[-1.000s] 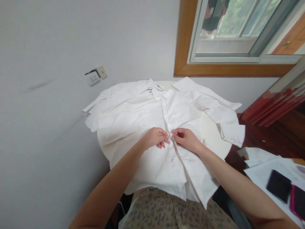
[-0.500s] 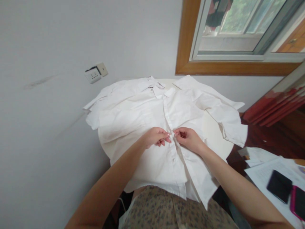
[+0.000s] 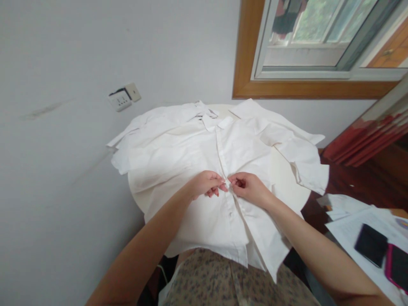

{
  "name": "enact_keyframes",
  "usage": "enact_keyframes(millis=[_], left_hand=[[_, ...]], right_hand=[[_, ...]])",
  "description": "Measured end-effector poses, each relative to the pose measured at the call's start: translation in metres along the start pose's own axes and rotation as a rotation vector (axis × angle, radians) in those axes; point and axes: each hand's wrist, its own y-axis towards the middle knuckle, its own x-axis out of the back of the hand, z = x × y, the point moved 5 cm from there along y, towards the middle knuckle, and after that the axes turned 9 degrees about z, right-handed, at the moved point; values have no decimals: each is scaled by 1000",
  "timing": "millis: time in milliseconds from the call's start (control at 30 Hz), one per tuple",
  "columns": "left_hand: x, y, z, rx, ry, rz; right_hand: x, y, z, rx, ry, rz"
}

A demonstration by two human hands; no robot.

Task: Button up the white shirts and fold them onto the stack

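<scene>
A white button-up shirt (image 3: 172,161) lies spread over a pale round table (image 3: 288,178), its collar at the far side and its hem hanging over the near edge. My left hand (image 3: 208,183) pinches the front placket at mid-length. Close beside it, my right hand (image 3: 247,185) is closed on the other front edge of the shirt. A small button shows on the placket below my fingers. Lower down, the two front panels lie apart. Whatever sits right between the fingertips is too small to make out.
Papers (image 3: 346,225) with a black phone (image 3: 371,245) and a pink-edged phone (image 3: 398,267) lie at the lower right. A wall socket (image 3: 120,100) is at the left, a wood-framed window (image 3: 251,90) behind, and a red curtain (image 3: 363,142) at the right.
Both hands stay at the same spot on the placket, with slight finger movement; the right fingers sit a little closer to the left. The view has shifted slightly.
</scene>
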Motion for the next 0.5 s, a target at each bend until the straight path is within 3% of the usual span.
enact_keyframes(millis=[500], left_hand=[[-2, 0, 1, 32, -3, -17]], right_hand=[[-2, 1, -7, -82, 286, 130]])
